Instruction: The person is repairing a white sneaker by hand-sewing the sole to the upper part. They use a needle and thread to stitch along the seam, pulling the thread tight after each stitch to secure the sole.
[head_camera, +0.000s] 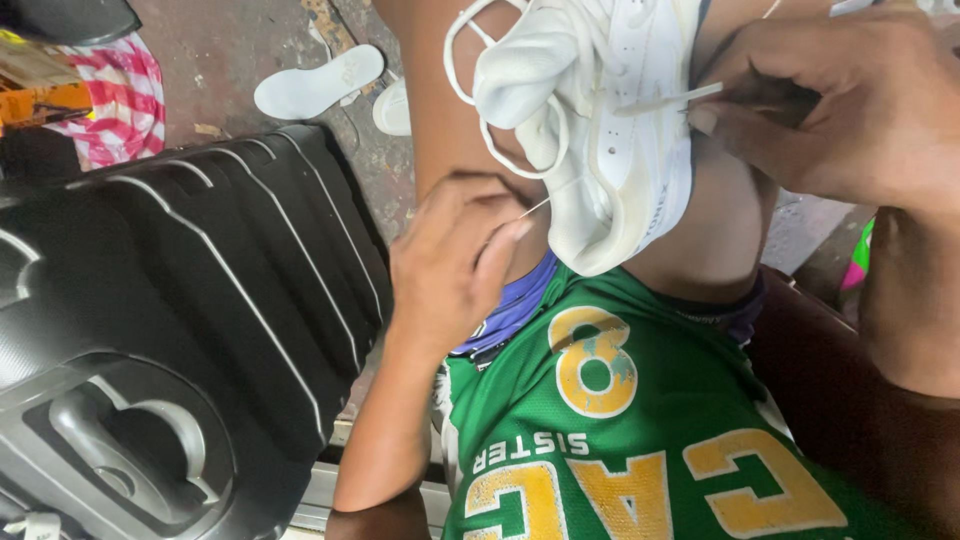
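Green jersey (640, 430) below; white shoe (600, 120) between both hands' grips.

Soft daylight, slight close-range blur

Shoe: a white sneaker (610, 120) with loose white laces, wedged between the knees, sole side turned toward the right.
Thread: a thin pale strand (535, 208), stretched taut from the shoe's lower left edge.
Tool: a slim pale needle-like stick (668, 99), laid across the shoe's side, its tip pressed against the upper.
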